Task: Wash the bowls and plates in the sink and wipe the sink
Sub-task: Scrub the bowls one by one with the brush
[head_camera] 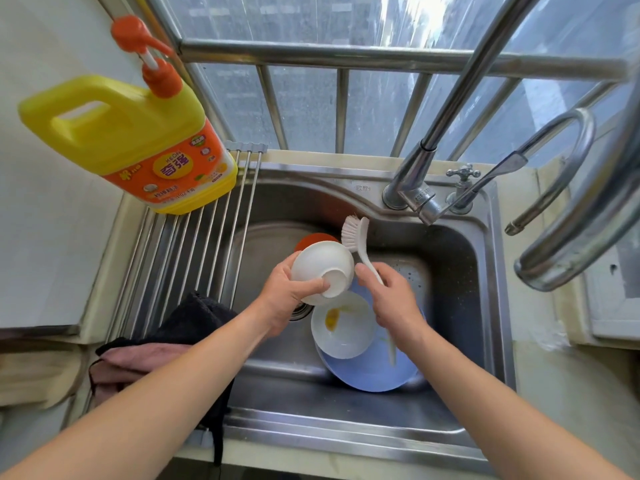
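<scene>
White bowl (322,270) held upside-down over sink (450,258) centre, left hand (284,296) closed on foot ring. Right hand (389,299) closed on brush (356,242) handle, bristles at bowl rim. Advise: rotate bowl, scrub outer wall, keep low. Soiled bowl (341,325) on blue plate (367,372) below, pending.

Two white bowls are showing: one (322,270) above the sink (398,420), one (343,327) sitting in it. One blue plate (367,372), one orange dish (311,240), one brush (356,240), two hands, two taps, one detergent bottle (131,140), two cloths.
</scene>
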Tool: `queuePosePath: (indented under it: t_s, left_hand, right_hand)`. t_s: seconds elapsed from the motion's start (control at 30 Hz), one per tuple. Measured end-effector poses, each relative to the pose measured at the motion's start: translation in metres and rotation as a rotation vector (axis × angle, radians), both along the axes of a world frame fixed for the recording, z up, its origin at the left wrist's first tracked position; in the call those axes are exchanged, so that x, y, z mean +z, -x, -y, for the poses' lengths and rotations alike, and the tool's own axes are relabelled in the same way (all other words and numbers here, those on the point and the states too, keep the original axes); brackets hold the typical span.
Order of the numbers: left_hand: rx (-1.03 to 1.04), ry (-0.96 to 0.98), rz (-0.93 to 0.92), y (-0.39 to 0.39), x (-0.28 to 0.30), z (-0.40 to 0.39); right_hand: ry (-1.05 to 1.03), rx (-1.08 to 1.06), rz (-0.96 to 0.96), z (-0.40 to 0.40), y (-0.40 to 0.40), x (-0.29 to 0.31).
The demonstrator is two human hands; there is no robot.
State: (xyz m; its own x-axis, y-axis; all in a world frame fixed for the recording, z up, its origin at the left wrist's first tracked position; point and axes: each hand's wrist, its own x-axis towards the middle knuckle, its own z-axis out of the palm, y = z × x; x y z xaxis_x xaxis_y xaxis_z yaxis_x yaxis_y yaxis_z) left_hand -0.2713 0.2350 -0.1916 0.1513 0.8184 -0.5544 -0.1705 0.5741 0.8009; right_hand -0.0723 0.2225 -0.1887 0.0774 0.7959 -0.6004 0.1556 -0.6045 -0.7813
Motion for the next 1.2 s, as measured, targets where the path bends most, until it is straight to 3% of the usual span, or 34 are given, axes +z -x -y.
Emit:
queuePosePath:
  t_s: [0.1, 0.17, 0.3, 0.43, 0.53, 0.6, 0.7, 0.87, 1.0, 1.13, 1.2]
  left_hand:
    - [-0.029, 0.062, 0.111, 0.000, 0.000, 0.002]
    - [-0.112, 0.067, 0.050, 0.003, 0.000, 0.002]
    - [-0.451, -0.047, -0.355, 0.005, -0.002, -0.004]
    - [-0.571, -0.136, -0.515, -0.012, 0.001, -0.007]
    - [-0.410, -0.095, -0.628, -0.013, -0.004, -0.009]
    - [-0.234, -0.004, -0.602, -0.006, -0.011, -0.013]
    - [-0.124, 0.038, -0.576, 0.005, -0.015, -0.016]
    - [-0.067, 0.087, -0.544, 0.006, -0.014, -0.016]
    - [-0.094, 0.068, -0.494, 0.006, -0.016, -0.014]
    - [-0.069, 0.070, -0.488, 0.005, -0.014, -0.011]
    - [-0.070, 0.052, -0.476, 0.004, -0.015, -0.013]
  right_hand:
    - [0.225, -0.042, -0.360, -0.006, 0.001, -0.004]
    - [0.275, -0.034, -0.433, -0.007, -0.002, -0.009]
    - [0.018, 0.196, -0.114, -0.010, -0.003, -0.010]
    - [-0.172, 0.425, 0.264, -0.013, 0.010, -0.006]
    - [-0.350, 0.263, 0.463, -0.005, 0.018, -0.001]
    - [-0.472, 0.175, 0.526, 0.003, 0.016, 0.002]
    - [-0.562, 0.414, 0.577, 0.021, 0.013, -0.003]
    - [-0.302, 0.220, 0.482, 0.027, 0.005, -0.016]
    - [-0.351, 0.359, 0.337, 0.034, 0.007, -0.009]
    - [-0.229, 0.219, 0.388, 0.024, 0.001, -0.013]
    - [-0.287, 0.280, 0.333, 0.024, 0.002, -0.008]
